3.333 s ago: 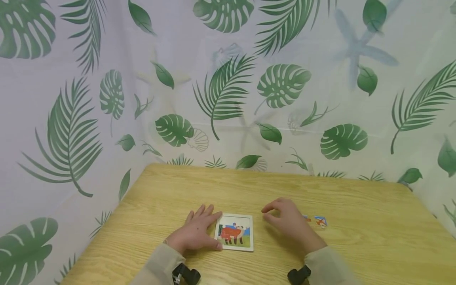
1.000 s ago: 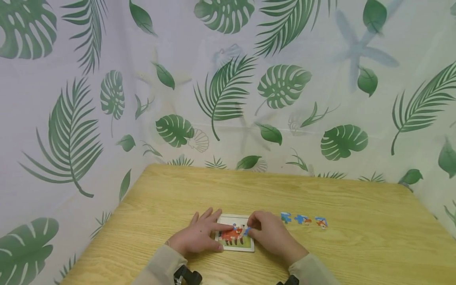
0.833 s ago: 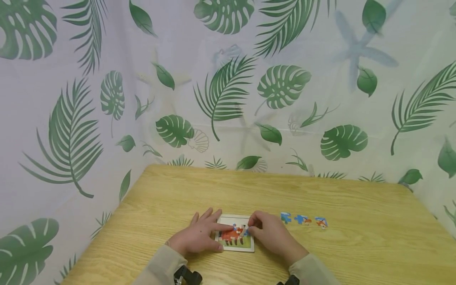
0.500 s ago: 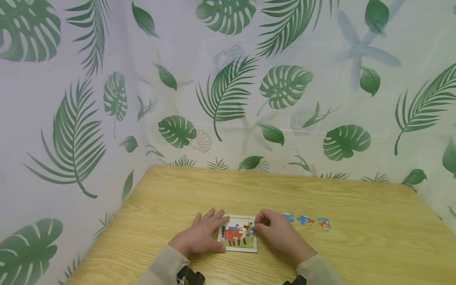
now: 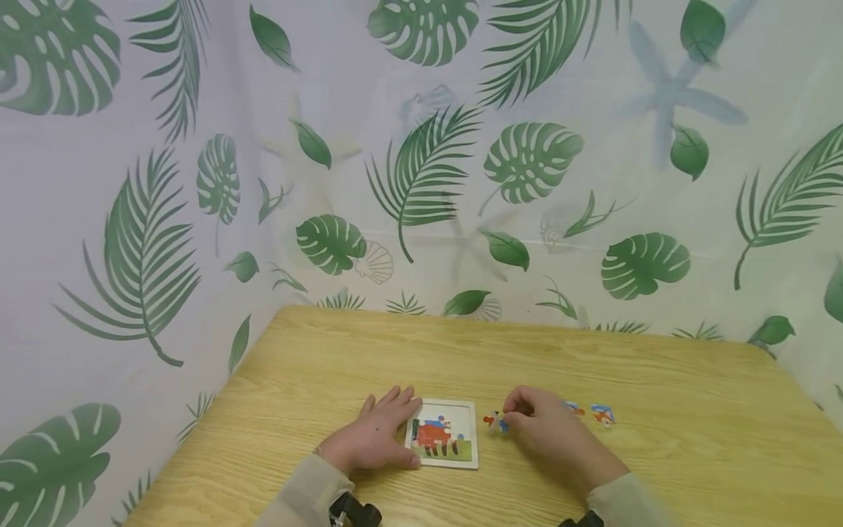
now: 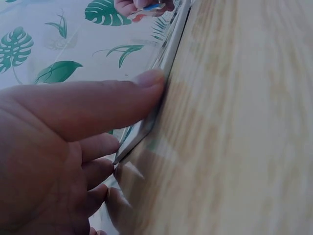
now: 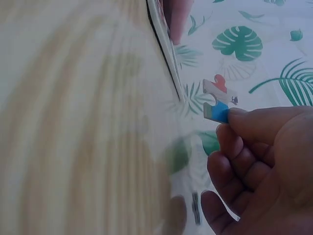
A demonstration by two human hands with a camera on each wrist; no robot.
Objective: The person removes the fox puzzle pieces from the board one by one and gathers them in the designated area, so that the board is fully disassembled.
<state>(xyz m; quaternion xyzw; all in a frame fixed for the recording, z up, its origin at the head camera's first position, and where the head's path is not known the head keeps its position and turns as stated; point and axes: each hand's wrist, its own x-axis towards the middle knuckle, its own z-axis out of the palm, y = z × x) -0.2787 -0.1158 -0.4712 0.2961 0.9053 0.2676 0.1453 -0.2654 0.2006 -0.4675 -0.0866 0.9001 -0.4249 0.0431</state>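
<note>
A square puzzle tray [image 5: 476,439] with a white border lies on the table, partly filled with a red animal picture; its upper part and right side show bare white. My left hand [image 5: 375,433] rests at its left side, fingers spread, with the thumb [image 6: 122,100] against the tray's edge in the left wrist view. To the right of the tray, my right hand [image 5: 553,432] pinches a jigsaw piece [image 7: 218,100] between thumb and index finger. That piece is red, white and blue, with an animal's eye on it, and is held apart from the tray.
Two loose jigsaw pieces, one with an orange animal [image 5: 602,415] and a blue-and-orange one [image 5: 575,408], lie beyond my right hand, which partly hides the second. A leaf-patterned cloth [image 5: 421,168] hangs behind the wooden table [image 5: 369,337].
My right hand has lifted the animal-head piece out of the tray's right side and moved right with it. My left index finger has drawn back from the picture to the tray's edge.
</note>
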